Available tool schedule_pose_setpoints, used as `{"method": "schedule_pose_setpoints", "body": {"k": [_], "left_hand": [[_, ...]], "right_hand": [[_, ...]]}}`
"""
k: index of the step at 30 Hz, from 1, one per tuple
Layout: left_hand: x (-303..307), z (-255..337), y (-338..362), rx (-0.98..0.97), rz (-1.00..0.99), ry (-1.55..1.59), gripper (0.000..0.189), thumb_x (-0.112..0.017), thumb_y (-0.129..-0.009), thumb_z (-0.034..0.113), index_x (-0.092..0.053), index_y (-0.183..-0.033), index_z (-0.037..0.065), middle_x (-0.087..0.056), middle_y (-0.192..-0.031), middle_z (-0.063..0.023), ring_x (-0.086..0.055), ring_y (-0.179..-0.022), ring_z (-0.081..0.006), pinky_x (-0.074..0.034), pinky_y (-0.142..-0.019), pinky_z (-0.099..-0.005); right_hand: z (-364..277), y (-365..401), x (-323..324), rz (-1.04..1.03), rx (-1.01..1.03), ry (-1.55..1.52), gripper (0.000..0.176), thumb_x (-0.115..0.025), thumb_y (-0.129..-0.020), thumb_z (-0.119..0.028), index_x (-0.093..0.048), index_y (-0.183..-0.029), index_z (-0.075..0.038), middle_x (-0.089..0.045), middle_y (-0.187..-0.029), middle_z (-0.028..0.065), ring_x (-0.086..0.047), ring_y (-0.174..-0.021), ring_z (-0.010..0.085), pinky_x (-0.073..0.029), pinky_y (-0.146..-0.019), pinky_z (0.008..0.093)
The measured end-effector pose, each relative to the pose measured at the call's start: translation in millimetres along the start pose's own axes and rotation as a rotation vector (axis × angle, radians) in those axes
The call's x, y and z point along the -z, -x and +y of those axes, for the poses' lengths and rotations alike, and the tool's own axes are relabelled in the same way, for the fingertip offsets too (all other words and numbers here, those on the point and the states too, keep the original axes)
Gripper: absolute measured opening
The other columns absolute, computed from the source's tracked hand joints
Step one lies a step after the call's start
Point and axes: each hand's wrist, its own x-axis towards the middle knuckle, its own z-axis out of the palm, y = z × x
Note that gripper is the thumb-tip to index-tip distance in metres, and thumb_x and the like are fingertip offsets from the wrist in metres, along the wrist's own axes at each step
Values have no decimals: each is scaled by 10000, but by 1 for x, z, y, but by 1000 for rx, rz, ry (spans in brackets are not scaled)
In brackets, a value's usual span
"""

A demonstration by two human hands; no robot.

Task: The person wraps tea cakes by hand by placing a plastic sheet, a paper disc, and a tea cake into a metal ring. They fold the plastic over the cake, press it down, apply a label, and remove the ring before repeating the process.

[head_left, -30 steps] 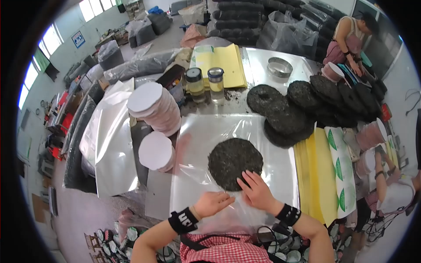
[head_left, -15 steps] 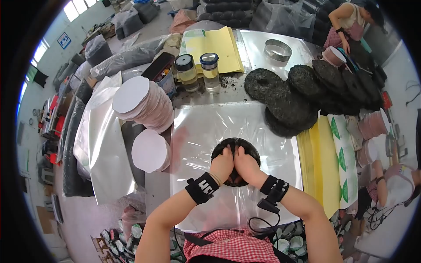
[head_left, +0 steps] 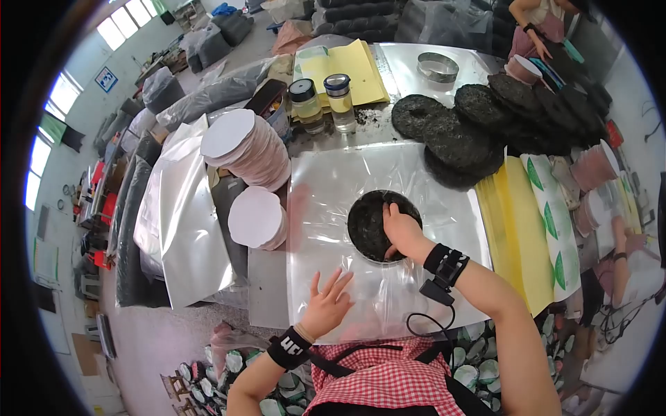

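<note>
A round metal ring [head_left: 351, 244] sits on the clear plastic sheet in front of me, with a dark, fibrous seaweed-like mass [head_left: 368, 232] inside it. My right hand [head_left: 406, 231] reaches into the ring's right side, its thumb and fingers apart and pressed on the dark mass. Parts of those fingertips are hidden in it. Lower left, my left hand [head_left: 326, 308] hovers over the plastic sheet [head_left: 326, 222], fingers spread and holding nothing. Each wrist wears a black band.
Stacked white paper discs [head_left: 257, 218] stand left of the sheet. Dark round cakes [head_left: 461, 142] are piled behind it, beside two lidded bottles [head_left: 340, 104] and a spare metal ring [head_left: 438, 67]. Yellow sheets [head_left: 517, 229] lie right. Two other people work at the right side.
My left hand has left the dark mass, moved down and left, and spread its fingers. My right hand stays in the ring, its fingers now farther apart. The view has shifted.
</note>
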Motion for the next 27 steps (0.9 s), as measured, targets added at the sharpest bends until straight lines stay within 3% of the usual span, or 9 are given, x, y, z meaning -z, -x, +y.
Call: {"method": "schedule_pose_setpoints", "body": {"k": [3, 5, 7, 8, 12, 16, 20, 24, 27], "left_hand": [[44, 41, 24, -225, 268, -50, 184, -701, -844, 178, -695, -1005, 92, -632, -1261, -92, -522, -1275, -308, -310, -1119, -581], [9, 27, 40, -1130, 297, 21, 237, -638, -881, 205, -686, -1094, 111, -662, -1212, -112, -626, -1159, -261, -465, -1015, -470], [-12, -7, 62, -632, -21, 254, 284, -612, -917, 225, -663, -1137, 53, -675, -1133, -154, -645, -1121, -286, -515, -962, -389], [-23, -30, 50, 55, -513, 600, 378, -693, -875, 287, -648, -1127, 10, -657, -1138, -187, -610, -1166, -338, -507, -981, -421], [-8, -51, -53, 33, 135, 259, 1008, -870, -670, 420, -386, -1424, -41, -450, -1459, -237, -433, -1365, -382, -348, -1138, -517], [-29, -32, -84, -313, 34, 283, 990, -865, -636, 494, -465, -1348, -65, -486, -1431, -217, -443, -1379, -329, -285, -1179, -502], [-26, -40, -80, -241, 2, 369, 946, -824, -630, 605, -528, -1293, -2, -616, -1281, -179, -539, -1291, -329, -304, -1160, -509], [-26, -38, -85, -245, 13, 406, 847, -881, -636, 514, -564, -1248, 21, -599, -1283, -212, -562, -1251, -318, -373, -1107, -508], [-3, -24, -57, 51, -6, 767, 707, -865, -729, 398, -544, -1239, 28, -596, -1252, -159, -578, -1190, -306, -433, -1059, -466]], "right_hand": [[-5, 11, -7, 11, 10, -7, 1314, -942, -365, -439, -382, -1381, 180, -543, -1141, 230, -706, -781, 266, -578, -700, 276], [-8, 11, -9, 11, 6, -11, 1285, -950, -380, -418, -391, -1375, 173, -545, -1146, 236, -711, -790, 274, -581, -697, 285], [-14, 17, -8, 8, 0, -43, 1293, -951, -376, -420, -387, -1378, 172, -545, -1139, 242, -712, -781, 273, -585, -689, 291], [-19, 19, -10, 43, -26, -73, 1163, -961, -408, -343, -449, -1319, 167, -551, -1123, 240, -707, -750, 273, -589, -681, 301], [-40, 16, -13, 108, -83, -80, 460, -787, -685, -113, -579, -1042, 90, -573, -988, 217, -693, -788, 297, -591, -675, 339], [-9, 48, 1, 226, -20, -525, 378, -747, -756, -149, -637, -1083, 4, -599, -1028, 175, -629, -993, 370, -539, -828, 411], [36, 126, -15, 947, -560, -361, 415, -735, -826, -171, -633, -1198, -19, -633, -1141, 172, -602, -1037, 353, -490, -902, 445], [48, 156, -41, 514, -401, -681, 402, -734, -820, -114, -644, -1207, -54, -706, -933, 78, -675, -801, 245, -539, -750, 375], [94, 164, 56, 796, -594, -965, 275, -682, -853, -39, -667, -1128, -32, -707, -960, 80, -685, -814, 190, -534, -711, 326]]}}
